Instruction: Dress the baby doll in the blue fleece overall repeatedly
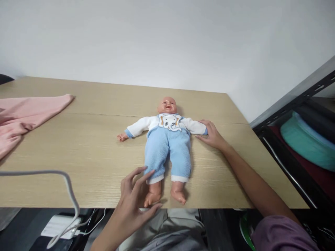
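Observation:
A baby doll (167,143) lies on its back on the wooden table, head toward the wall and bare feet near the front edge. It wears light blue fleece overalls with an elephant face on the chest and white sleeves with blue cuffs. Around the end of the sleeved arm on the right, my right hand (211,135) has its fingers above and its thumb below, covering the doll's hand. My left hand (133,195) is open beside the foot on the left, fingers apart, the fingertips at the trouser leg.
Pink cloth (31,115) lies crumpled on the table's (99,150) left side. A grey cable (68,184) loops over the front left edge, above a white box-shaped device (59,226). To the right stands a black metal rack (285,167) with a teal item (306,143).

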Demonstrator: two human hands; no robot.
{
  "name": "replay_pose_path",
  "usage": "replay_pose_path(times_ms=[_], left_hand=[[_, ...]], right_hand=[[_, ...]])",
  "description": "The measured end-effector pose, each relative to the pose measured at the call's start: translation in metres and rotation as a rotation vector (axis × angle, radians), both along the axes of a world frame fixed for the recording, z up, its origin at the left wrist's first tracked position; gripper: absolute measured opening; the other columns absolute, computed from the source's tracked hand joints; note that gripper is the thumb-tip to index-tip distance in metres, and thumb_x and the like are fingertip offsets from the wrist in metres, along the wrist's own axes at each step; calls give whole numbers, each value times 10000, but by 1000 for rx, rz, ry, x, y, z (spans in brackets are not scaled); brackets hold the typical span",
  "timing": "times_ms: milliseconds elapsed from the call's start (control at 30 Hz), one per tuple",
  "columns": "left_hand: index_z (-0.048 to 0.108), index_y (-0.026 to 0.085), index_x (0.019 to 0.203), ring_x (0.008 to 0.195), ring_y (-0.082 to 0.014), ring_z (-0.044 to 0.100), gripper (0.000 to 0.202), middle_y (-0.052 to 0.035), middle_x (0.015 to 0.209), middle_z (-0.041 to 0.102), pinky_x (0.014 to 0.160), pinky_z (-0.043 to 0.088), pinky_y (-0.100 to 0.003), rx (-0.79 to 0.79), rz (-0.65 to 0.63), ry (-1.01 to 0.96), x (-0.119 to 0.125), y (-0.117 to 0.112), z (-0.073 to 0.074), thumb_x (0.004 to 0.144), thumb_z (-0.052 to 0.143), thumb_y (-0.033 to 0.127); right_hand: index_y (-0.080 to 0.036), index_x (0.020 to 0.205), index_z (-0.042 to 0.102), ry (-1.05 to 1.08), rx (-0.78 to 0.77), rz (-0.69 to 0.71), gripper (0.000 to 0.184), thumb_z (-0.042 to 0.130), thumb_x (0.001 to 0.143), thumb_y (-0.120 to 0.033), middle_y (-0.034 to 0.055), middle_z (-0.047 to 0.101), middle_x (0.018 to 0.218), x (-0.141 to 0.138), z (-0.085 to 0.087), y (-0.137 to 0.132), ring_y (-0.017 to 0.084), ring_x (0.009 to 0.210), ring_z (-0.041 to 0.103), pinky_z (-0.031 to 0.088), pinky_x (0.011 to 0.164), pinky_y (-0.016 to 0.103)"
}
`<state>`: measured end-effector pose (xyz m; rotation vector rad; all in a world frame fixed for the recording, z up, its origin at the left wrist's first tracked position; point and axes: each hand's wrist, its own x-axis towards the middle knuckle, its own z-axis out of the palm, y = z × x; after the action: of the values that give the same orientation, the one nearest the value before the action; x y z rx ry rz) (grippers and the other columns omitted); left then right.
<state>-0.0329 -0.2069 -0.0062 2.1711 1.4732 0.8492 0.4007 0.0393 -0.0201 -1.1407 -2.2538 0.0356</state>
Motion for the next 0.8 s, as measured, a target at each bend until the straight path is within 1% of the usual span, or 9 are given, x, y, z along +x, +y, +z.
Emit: replay_pose_path(times_ms=[100,167,233,333,467,567,633,700,800], left_hand=[[407,405,1664,1598,-447,403,805,-162,1723,340,1222,532,-693,-11,-79,-10,8,10,26,986,827,517],[408,403,1648,1627,-420,373,685,-150,1744,324,1258,497,-677,-16,-150,-28,20,27,45,1054,737,496],[431,387,1615,1642,-385,359,544,-137,1735,352,1309,434,-659,17,-183,-31,39,56,63,1119,637,472],[468,295,1584,1643,-386,353,533,-166,1704,401,1356,345,-652,72,-211,8,80,122,78,1118,626,501],[533,177,1516,1522,-406,469,623,-217,1603,533,1296,387,-601,179,-269,107,135,223,79,987,781,393],[591,169,1468,1404,-409,558,711,-209,1513,638,1197,458,-548,140,-363,305,161,276,74,835,880,313],[661,179,1373,1282,-408,623,613,-190,1377,728,1112,492,-533,105,-392,392,168,295,72,817,876,320],[696,169,1316,1211,-414,651,490,-191,1287,769,1059,500,-533,104,-384,402,169,301,71,870,813,337],[679,143,1353,1168,-405,670,446,-199,1271,778,1024,506,-511,138,-343,361,161,299,71,964,687,362]], right_hand=[[-233,1504,612,27,6,-79,602,779,991,-501,163,748,1414,1,-3,2,383,1298,705,543,1122,552],[-233,1401,689,12,43,-144,494,786,973,-458,146,793,1328,-1,-4,2,387,1220,731,540,1060,538],[-228,1328,730,6,80,-191,435,799,950,-433,135,819,1261,-3,-2,2,382,1165,743,524,1028,521],[-223,1276,755,23,117,-228,383,790,943,-408,132,831,1218,-6,1,0,367,1140,741,502,1040,513],[-236,1286,766,53,184,-289,364,778,950,-376,134,824,1232,-12,7,-6,373,1157,717,485,1097,559],[-299,1357,748,66,291,-331,398,780,963,-346,111,814,1254,-22,14,-17,374,1181,700,432,1219,636],[-345,1412,717,49,349,-336,436,771,980,-323,102,793,1294,-33,19,-26,379,1232,687,373,1297,683],[-351,1509,644,73,385,-356,530,761,992,-319,140,722,1429,-44,23,-34,418,1360,643,372,1305,722],[-273,1734,332,284,372,-434,841,742,1006,-368,253,447,1708,-58,22,-37,489,1596,455,429,1268,758]])
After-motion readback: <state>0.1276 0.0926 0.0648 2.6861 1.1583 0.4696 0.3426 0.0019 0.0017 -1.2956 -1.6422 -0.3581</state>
